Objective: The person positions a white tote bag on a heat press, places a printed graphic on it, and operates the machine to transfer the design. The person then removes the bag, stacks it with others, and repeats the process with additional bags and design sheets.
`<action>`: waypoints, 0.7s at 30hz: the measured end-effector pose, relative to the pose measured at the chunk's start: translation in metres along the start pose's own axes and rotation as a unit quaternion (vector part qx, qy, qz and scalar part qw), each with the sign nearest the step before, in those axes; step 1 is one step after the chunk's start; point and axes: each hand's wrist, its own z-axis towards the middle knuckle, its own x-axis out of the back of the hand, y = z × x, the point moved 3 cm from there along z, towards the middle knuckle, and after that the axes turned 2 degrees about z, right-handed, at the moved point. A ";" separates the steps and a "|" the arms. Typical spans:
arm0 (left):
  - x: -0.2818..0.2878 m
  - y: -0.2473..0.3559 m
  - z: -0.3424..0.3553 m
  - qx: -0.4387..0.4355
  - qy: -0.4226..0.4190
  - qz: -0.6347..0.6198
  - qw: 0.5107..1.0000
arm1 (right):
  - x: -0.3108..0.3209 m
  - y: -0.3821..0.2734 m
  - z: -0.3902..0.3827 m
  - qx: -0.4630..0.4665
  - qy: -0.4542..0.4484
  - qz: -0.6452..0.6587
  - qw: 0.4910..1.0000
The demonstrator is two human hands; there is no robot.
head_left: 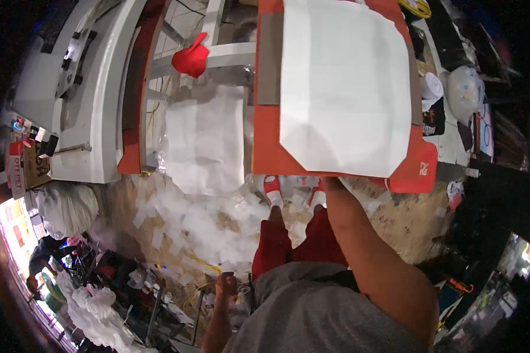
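Observation:
My left hand [225, 286] hangs low beside my body, fingers closed, with a small dark thing at its top that I cannot make out. My right forearm [359, 226] reaches forward to the near edge of a red board [267, 147]; the hand itself is hidden under that edge. A large white sheet [344, 88] with slanted near corners lies flat on the board, over a grey-brown pad [270, 59]. Red fabric [417, 167] with white lettering hangs out at the board's near right corner.
White sheets [206, 141] lie left of the board, near clear plastic. A red cloth [191, 57] hangs on a grey frame [232, 54]. White scraps [200, 217] litter the floor. A white machine [88, 123] stands left; a white roll [431, 88] lies right.

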 end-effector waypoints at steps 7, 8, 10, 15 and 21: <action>0.040 0.070 0.067 0.048 -0.005 -0.058 0.997 | 0.062 -0.025 -0.060 0.082 -0.043 -0.120 0.988; 0.048 0.103 0.091 0.011 -0.022 -0.036 0.999 | 0.081 -0.034 -0.078 0.110 -0.055 -0.135 0.983; 0.057 0.186 0.133 -0.114 -0.013 -0.015 0.993 | 0.125 -0.053 -0.127 0.162 -0.135 -0.131 0.969; 0.080 0.372 0.188 -0.340 -0.154 -0.049 0.926 | 0.270 -0.086 -0.221 0.291 -0.249 0.160 0.910; 0.138 0.444 0.253 -0.117 -0.261 -0.099 0.953 | 0.391 -0.056 -0.130 0.173 0.029 0.413 0.894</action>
